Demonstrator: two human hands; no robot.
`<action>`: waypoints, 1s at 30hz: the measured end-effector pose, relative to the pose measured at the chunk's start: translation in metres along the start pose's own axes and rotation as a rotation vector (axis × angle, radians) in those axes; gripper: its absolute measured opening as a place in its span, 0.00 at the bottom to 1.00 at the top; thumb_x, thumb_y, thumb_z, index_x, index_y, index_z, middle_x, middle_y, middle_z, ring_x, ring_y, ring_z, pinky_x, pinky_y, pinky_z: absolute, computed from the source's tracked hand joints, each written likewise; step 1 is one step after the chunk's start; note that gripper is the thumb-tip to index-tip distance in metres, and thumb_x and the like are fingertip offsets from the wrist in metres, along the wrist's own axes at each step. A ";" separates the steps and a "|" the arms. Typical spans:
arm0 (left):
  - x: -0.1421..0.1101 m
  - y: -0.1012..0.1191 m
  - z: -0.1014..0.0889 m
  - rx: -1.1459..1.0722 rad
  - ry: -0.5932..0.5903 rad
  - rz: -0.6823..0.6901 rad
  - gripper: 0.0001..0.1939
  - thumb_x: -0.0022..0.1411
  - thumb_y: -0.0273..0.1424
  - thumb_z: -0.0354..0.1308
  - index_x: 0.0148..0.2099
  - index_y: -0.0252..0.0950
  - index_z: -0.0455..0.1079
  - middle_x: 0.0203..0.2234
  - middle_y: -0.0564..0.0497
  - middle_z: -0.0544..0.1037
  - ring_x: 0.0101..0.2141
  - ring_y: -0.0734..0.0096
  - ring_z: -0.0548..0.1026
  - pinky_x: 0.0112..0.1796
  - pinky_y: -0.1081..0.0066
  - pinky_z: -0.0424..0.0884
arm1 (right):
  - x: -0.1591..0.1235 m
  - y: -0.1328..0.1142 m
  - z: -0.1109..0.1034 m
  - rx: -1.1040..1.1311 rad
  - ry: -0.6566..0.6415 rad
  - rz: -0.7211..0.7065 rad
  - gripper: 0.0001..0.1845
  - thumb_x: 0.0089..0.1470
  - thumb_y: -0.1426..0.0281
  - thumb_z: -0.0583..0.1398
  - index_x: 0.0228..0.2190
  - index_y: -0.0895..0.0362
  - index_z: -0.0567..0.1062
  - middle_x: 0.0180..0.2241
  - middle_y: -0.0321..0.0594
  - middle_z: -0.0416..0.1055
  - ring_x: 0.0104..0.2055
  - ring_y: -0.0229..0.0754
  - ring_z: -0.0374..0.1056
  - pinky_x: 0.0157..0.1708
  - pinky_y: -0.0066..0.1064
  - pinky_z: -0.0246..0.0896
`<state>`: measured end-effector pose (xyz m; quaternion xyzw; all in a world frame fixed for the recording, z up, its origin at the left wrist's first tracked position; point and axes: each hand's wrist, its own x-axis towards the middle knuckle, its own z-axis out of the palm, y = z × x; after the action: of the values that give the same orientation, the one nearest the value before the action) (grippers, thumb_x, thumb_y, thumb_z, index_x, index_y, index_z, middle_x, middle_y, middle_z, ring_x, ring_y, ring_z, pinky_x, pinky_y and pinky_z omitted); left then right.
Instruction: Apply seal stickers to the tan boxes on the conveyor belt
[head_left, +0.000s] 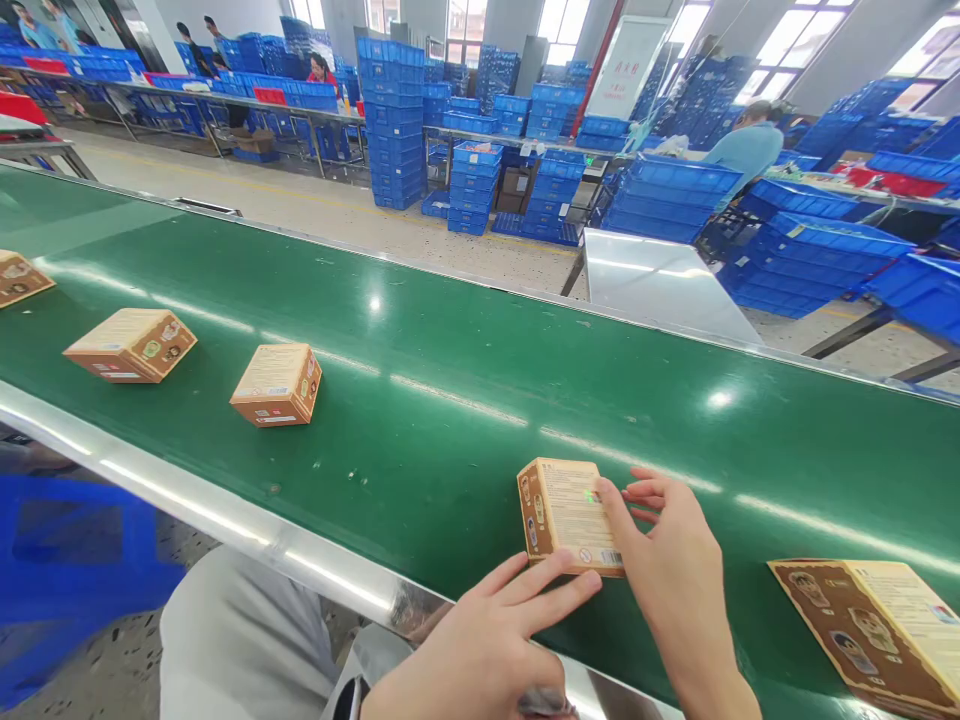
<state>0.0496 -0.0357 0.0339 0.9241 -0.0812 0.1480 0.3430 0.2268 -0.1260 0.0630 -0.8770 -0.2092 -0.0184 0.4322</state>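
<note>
The left hand lies low in view, its back upward and its fingers spread apart, pointing toward the right hand, whose thumb is extended, well parted from its loosely bent fingers; the right wrist is bare, and a clothed leg shows at lower left

Green belt: free lane along far side; open gap between centre box and three boxes at left. Obstacles: left hand, right hand at centre box; right-end box.
</note>
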 end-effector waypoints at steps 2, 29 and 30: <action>-0.007 -0.001 0.005 -0.039 0.023 0.014 0.07 0.60 0.31 0.66 0.29 0.38 0.78 0.65 0.48 0.67 0.63 0.49 0.67 0.63 0.55 0.64 | 0.006 0.007 -0.008 -0.013 0.035 0.011 0.24 0.50 0.47 0.58 0.35 0.54 0.71 0.34 0.50 0.76 0.31 0.53 0.72 0.27 0.40 0.64; -0.040 0.039 -0.039 -0.427 0.644 -0.868 0.21 0.72 0.42 0.45 0.27 0.39 0.54 0.20 0.57 0.60 0.23 0.73 0.57 0.27 0.70 0.54 | -0.046 -0.047 0.027 0.179 -0.433 -1.183 0.08 0.66 0.76 0.57 0.40 0.55 0.76 0.39 0.41 0.79 0.38 0.44 0.76 0.40 0.35 0.69; -0.040 0.038 -0.039 -0.429 0.662 -0.870 0.21 0.72 0.42 0.45 0.26 0.39 0.54 0.20 0.57 0.59 0.23 0.73 0.56 0.26 0.70 0.54 | -0.047 -0.047 0.027 0.194 -0.411 -1.191 0.09 0.65 0.78 0.56 0.39 0.55 0.76 0.38 0.40 0.79 0.38 0.44 0.76 0.40 0.35 0.69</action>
<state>-0.0064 -0.0367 0.0722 0.6869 0.3890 0.2545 0.5586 0.1621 -0.0962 0.0715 -0.5528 -0.7404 -0.0679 0.3764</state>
